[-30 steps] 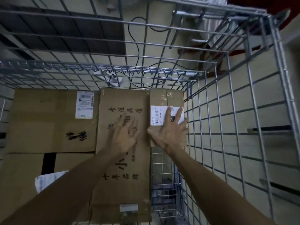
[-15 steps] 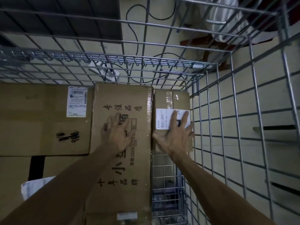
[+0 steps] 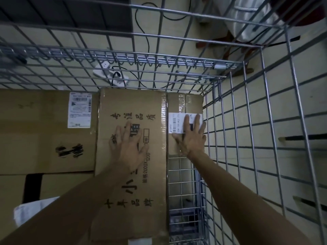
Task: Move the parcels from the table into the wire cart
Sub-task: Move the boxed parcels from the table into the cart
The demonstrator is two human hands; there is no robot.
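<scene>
Parcels (image 3: 131, 106) inside wire cart (image 3: 159, 59)

Your 2 hands reach down into the wire cart (image 3: 247, 121). Your left hand (image 3: 130, 147) lies flat, fingers spread, on the long box (image 3: 152, 106). Your right hand (image 3: 192, 138) lies flat on the white label (image 3: 174, 125) of the small box (image 3: 177, 103), which sits in the far right corner against the long box.

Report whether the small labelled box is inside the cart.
Inside: the small box sits in the far-right corner of the wire cart, right hand flat on it.
</scene>
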